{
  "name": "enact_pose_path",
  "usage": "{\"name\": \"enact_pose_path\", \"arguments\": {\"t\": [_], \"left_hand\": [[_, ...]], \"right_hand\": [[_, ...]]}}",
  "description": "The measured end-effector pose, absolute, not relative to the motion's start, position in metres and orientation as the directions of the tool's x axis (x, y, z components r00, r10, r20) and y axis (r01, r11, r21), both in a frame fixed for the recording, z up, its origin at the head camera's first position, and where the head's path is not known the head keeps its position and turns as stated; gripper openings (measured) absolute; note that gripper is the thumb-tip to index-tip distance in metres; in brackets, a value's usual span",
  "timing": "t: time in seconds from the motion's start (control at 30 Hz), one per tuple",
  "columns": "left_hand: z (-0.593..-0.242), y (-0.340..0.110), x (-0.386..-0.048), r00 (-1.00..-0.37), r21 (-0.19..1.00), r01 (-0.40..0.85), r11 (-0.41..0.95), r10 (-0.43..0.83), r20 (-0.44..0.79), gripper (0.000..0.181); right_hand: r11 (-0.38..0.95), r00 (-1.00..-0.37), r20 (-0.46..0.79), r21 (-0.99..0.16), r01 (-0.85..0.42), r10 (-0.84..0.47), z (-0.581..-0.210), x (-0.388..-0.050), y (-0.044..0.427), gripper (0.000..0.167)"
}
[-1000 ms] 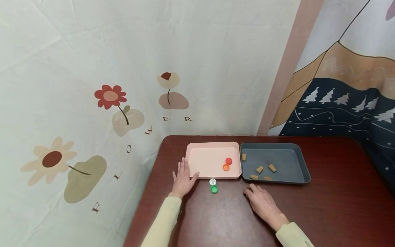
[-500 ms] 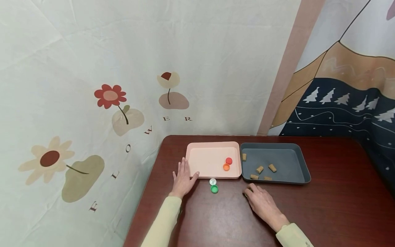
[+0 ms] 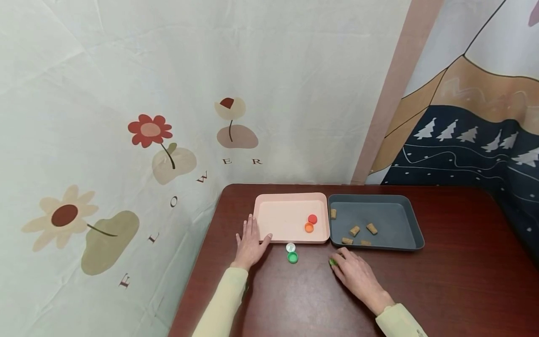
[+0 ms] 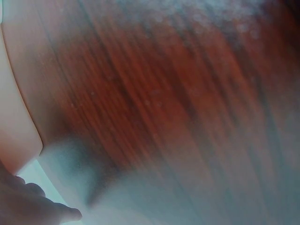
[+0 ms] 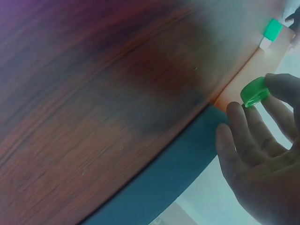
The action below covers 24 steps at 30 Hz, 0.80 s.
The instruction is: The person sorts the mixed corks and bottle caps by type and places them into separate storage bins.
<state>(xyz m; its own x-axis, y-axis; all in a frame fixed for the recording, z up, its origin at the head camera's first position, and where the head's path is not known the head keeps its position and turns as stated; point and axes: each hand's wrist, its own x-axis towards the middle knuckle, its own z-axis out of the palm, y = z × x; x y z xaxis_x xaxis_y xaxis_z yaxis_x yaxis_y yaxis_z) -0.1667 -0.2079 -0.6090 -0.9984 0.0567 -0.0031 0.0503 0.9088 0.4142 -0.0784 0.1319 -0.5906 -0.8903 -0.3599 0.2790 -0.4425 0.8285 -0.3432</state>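
My right hand (image 3: pixel 359 277) pinches a light green bottle cap (image 5: pixel 254 92) between thumb and fingers, just in front of the seam between two trays. In the right wrist view the cap is tilted. My left hand (image 3: pixel 249 248) rests at the front left corner of the pink tray (image 3: pixel 280 217), fingers extended along its side and thumb on the front rim. Between the hands, a white cap (image 3: pixel 290 247) and a green cap (image 3: pixel 292 257) lie on the table, one in front of the other. Inside the pink tray are a red cap (image 3: pixel 312 219) and an orange cap (image 3: pixel 309 227).
Right of the pink tray stands a dark grey tray (image 3: pixel 391 220), with several corks in it, one cork (image 3: pixel 371 228) near its middle. Both trays sit on a dark red-brown wooden table (image 3: pixel 455 271). A printed cloth (image 3: pixel 294 117) hangs behind the table.
My right hand has shifted slightly left and away from me, and the green cap now shows at its fingertips. My left hand keeps its place on the pink tray.
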Motion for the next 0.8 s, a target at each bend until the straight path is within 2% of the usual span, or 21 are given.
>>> {"name": "enact_pose_path", "arguments": {"t": [0.3, 0.57, 0.8], "left_hand": [[-0.609, -0.209, -0.167, -0.998, 0.411, 0.05, 0.91, 0.056, -0.003, 0.094], [-0.61, -0.209, -0.167, -0.999, 0.405, 0.049, 0.913, 0.054, -0.001, 0.094], [-0.611, -0.209, -0.168, -0.999, 0.404, 0.044, 0.914, 0.052, -0.01, 0.095]], "right_hand": [[0.798, -0.92, 0.297, -0.471, -0.375, -0.257, -0.586, -0.084, 0.125, 0.028], [0.775, -0.91, 0.372, -0.516, -0.365, -0.181, -0.577, -0.095, 0.116, 0.029], [0.755, -0.922, 0.359, -0.563, -0.335, -0.142, -0.572, -0.105, 0.108, 0.029]]}}
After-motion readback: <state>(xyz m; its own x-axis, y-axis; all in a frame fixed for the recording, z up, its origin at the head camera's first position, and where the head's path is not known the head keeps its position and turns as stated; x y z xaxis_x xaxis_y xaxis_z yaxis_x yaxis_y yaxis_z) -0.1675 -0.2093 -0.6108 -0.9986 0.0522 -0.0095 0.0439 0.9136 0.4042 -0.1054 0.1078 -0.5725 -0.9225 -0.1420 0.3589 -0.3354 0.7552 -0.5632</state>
